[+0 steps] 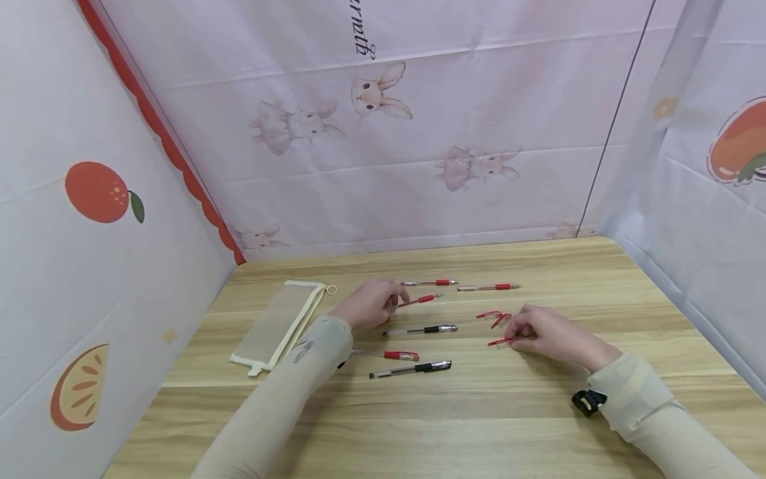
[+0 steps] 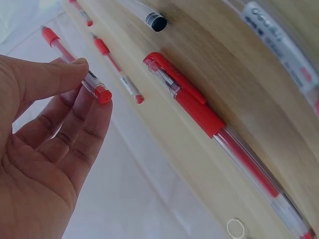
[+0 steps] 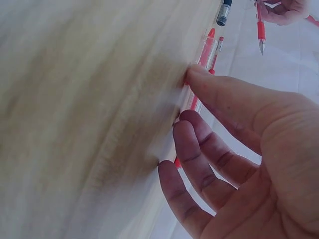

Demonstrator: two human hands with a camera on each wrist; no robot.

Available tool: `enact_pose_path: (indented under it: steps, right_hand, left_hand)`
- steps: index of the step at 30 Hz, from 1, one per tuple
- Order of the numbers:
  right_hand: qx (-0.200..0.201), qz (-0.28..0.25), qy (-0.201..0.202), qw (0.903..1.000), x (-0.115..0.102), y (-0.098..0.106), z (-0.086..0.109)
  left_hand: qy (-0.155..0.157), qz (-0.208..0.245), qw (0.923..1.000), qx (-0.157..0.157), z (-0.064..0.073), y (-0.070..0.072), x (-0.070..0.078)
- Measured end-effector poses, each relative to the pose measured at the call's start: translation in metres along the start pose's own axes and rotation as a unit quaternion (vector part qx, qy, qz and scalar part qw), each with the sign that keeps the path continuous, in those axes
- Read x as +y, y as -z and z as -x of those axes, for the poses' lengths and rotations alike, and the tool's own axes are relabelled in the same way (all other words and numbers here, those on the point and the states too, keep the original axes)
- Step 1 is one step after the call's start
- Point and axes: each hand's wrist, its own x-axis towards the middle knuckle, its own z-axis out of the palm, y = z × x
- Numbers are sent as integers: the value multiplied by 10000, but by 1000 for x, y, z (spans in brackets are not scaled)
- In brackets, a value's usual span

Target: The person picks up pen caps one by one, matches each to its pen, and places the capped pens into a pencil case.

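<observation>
My left hand [image 1: 372, 303] pinches an uncapped red pen [image 1: 426, 299] between thumb and fingertips, its tip pointing right. In the left wrist view a capped red pen [image 2: 199, 112] lies below that hand, mostly hidden by it in the head view. My right hand [image 1: 553, 336] is low at the tabletop, thumb and fingertip pinching the end of a red pen cap [image 1: 498, 342]. Two more red caps [image 1: 489, 314] lie just beyond it. Farther back, two uncapped red pens [image 1: 429, 283] [image 1: 489, 287] lie in a row.
Two capped black pens [image 1: 420, 329] [image 1: 410, 369] lie mid-table, with another capped red pen [image 1: 401, 356] between them. A cream mesh zip pouch [image 1: 278, 326] lies at the left. Printed cloth walls [image 1: 383, 199] enclose the wooden table [image 1: 467, 426] at the back and sides.
</observation>
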Motion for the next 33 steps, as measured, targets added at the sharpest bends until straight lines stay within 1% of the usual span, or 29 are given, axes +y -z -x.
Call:
enact_pose_path:
  steps: [2, 6, 9, 13, 16, 20, 24, 26, 29, 33]
  right_hand:
    - [17, -16, 12, 10000, 0, -1, 0]
    - [61, -95, 41, 9999, 1, -2, 0]
    - [79, -153, 57, 9998, 0, -2, 1]
    - [80, -305, -88, 9995, -3, -1, 1]
    - [127, -477, -200, 9986, -5, 0, 1]
    - [269, -602, -222, 9976, -9, 0, 1]
    - [497, -481, -242, 9973, -12, 0, 0]
    - [649, -414, -216, 9968, -15, -1, -1]
    - [865, -363, -179, 9954, -19, 0, -4]
    - [1020, -357, -162, 9940, -28, 0, -7]
  left_hand:
    - [-56, -48, 10000, 32, 3, 0, -1]
    - [-61, -108, 9999, 35, 8, 0, -2]
    - [-15, 9, 10000, 9, 13, 1, 0]
    - [6, 172, 9999, -18, 19, 4, 4]
    - [-20, 191, 9998, 8, 24, 5, 5]
    - [-190, 51, 9998, 70, 31, 5, 8]
    - [-407, -63, 9991, 89, 38, 3, 11]
    - [-468, -49, 9989, 82, 40, 2, 13]
    - [-457, 31, 9989, 60, 43, 1, 16]
    - [-595, 57, 9982, 94, 46, -1, 21]
